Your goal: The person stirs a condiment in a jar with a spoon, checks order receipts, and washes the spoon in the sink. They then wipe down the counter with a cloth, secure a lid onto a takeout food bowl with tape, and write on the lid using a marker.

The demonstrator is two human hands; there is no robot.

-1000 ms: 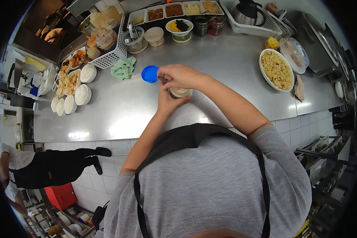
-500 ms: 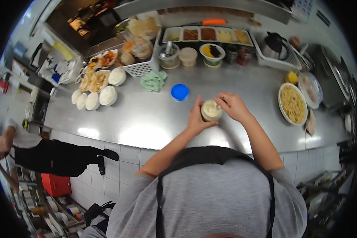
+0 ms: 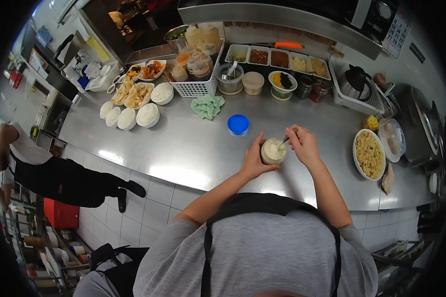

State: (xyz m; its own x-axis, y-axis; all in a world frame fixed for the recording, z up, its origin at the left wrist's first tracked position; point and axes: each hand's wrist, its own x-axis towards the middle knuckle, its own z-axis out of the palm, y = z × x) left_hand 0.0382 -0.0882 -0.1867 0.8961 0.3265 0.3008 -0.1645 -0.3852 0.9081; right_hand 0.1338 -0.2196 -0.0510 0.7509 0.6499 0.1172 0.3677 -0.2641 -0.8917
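My left hand (image 3: 254,159) is wrapped round the side of a jar (image 3: 274,157) on the steel counter. A pale, creamy sauce (image 3: 272,148) shows at its open mouth. In my right hand (image 3: 304,145) I pinch the handle of a spoon (image 3: 284,142), whose lower end dips into the sauce. Just beyond the jar, to the left, lies a blue screw lid (image 3: 238,124). A crumpled green cloth (image 3: 207,106) rests farther left.
Bowls of rice (image 3: 147,115) and plates of fried food (image 3: 139,95) stand at the left. Behind are a white basket (image 3: 195,89) of bottles and several topping trays (image 3: 259,56). A large bowl (image 3: 368,155) sits right. Another person (image 3: 59,173) stands at the far left.
The view has shifted, so the counter appears lower and farther right. My right hand has drawn slightly away from the jar's mouth, and the spoon handle now shows. My left hand keeps its hold.
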